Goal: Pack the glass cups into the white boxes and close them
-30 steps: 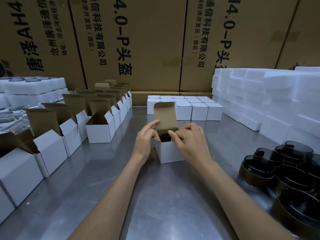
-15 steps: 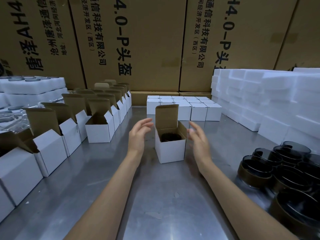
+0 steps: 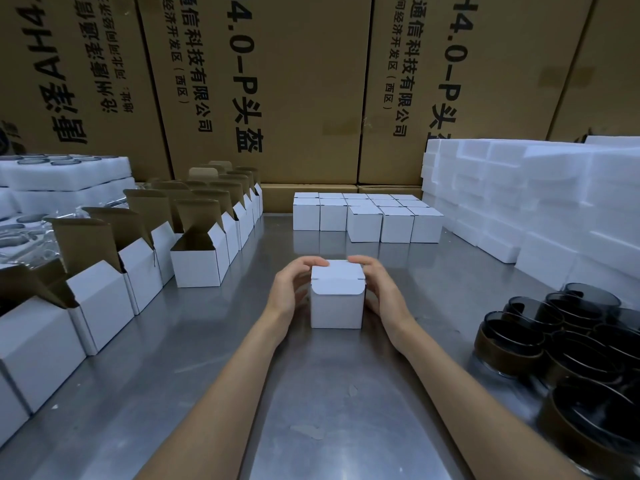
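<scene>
Steel table (image 3: 207,393): our left hand (image 3: 289,294) and right hand (image 3: 382,294), fingers curled, grip one white box (image 3: 336,306) (tuck flap outside); eleven closed boxes (image 3: 363,216) at far edge.

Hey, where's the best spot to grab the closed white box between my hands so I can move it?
Probably by its two flat side walls, one hand from each side. The white box stands upright with its tuck flap hanging over the front, so squeezing front to back could catch it. Left hand and right hand already flank those walls.

Steel table (image 3: 194,393) bears white boxes (image 3: 367,216); foam blocks (image 3: 519,202); dark, perhaps glass, cups (image 3: 554,334).
</scene>
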